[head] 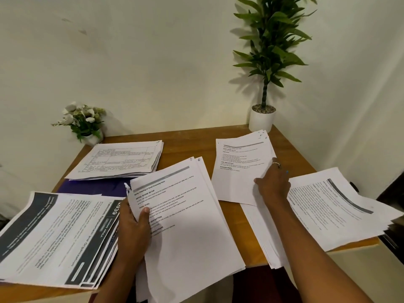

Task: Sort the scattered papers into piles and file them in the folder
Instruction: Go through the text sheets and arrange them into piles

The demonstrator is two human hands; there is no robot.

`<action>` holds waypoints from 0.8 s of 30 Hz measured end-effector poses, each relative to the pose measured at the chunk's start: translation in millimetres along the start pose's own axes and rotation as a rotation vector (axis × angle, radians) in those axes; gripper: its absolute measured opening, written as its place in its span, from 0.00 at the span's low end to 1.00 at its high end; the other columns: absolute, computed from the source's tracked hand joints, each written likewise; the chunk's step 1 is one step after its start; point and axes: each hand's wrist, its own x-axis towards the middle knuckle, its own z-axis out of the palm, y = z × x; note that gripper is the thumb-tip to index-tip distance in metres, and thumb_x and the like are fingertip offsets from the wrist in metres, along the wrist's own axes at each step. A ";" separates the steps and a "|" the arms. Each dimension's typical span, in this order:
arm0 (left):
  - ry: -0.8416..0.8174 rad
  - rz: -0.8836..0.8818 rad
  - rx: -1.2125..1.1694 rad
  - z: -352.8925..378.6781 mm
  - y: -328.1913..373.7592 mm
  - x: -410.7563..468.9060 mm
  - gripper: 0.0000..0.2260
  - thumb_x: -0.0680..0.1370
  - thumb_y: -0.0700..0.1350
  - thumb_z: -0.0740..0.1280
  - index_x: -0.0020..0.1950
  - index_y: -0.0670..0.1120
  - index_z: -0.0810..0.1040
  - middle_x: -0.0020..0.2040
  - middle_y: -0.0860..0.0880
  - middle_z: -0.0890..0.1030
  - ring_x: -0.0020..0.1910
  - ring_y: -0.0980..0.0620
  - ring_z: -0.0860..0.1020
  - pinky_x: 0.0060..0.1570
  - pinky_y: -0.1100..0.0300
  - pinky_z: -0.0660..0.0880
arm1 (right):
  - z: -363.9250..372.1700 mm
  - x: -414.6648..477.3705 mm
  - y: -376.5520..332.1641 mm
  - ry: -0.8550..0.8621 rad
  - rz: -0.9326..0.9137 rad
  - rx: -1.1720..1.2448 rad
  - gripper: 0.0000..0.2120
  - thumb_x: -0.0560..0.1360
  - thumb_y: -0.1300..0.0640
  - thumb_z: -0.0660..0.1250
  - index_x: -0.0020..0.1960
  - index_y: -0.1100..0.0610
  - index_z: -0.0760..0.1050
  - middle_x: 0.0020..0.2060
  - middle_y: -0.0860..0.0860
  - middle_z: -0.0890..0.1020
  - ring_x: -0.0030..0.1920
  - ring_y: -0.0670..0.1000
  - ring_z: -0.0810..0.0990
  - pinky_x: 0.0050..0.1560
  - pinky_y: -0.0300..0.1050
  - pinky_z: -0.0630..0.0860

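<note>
My left hand [133,228] clamps the stack [185,226] headed "Spray Cleaning of Small Grooming Tools". "DINING AREA" pile [54,237] beside it. My right hand [273,184] flat, fingers straight, on the far pile [238,169]. Purple folder [94,188] buried under the grid-sheet pile [118,159]. Potted plant [264,84] behind.

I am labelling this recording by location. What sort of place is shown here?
Probably a desk corner in a home or small office: a brown wooden table against a plain cream wall, covered with printed white papers in piles, and a tall green plant in a white pot.
</note>
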 end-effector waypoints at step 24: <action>0.081 -0.009 -0.132 -4.5 2.6 1.0 0.25 0.83 0.41 0.65 0.79 0.48 0.62 0.68 0.51 0.72 0.66 0.53 0.71 0.61 0.53 0.73 | -15.2 7.5 8.6 -0.298 -0.016 1.049 0.06 0.77 0.59 0.74 0.53 0.52 0.82 0.50 0.51 0.88 0.54 0.55 0.86 0.57 0.54 0.81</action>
